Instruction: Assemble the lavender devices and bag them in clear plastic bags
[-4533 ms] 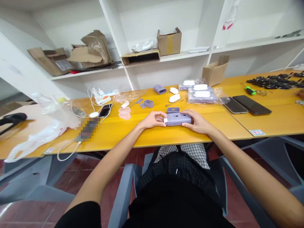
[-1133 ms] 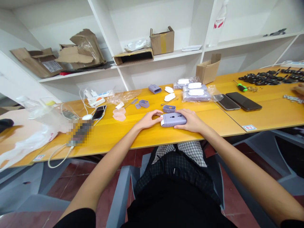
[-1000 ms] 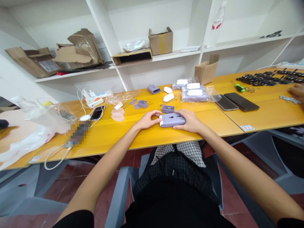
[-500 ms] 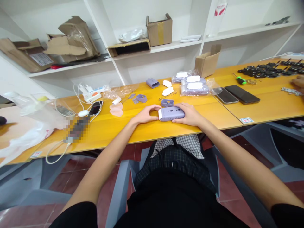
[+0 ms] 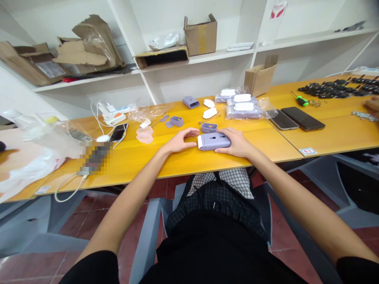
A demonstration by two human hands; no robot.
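Note:
A lilac plastic case [image 5: 213, 141] with a white end cap lies flat on the yellow table [image 5: 189, 157] in front of me. My right hand [image 5: 236, 143] is wrapped round its right end. My left hand [image 5: 177, 142] rests beside its left end with fingers curved, the thumb and forefinger near the white cap. A small lilac part [image 5: 209, 127] sits just behind the case. Further back lie another lilac shell [image 5: 191, 102], two white oval covers [image 5: 209, 113] and bagged lilac cases [image 5: 243, 110].
Two dark phones [image 5: 302, 118] lie to the right, with a green-handled screwdriver [image 5: 299, 99] and black parts [image 5: 334, 88] beyond. Another person's hand [image 5: 373, 105] shows at the right edge. Chargers, a phone [image 5: 118, 133] and a plastic bag [image 5: 35, 157] lie left. Cardboard boxes [image 5: 260, 79] stand behind.
The case has been turned and laid flat, its white cap now at the left. My left hand's fingers have loosened from the cap end; my right hand keeps hold.

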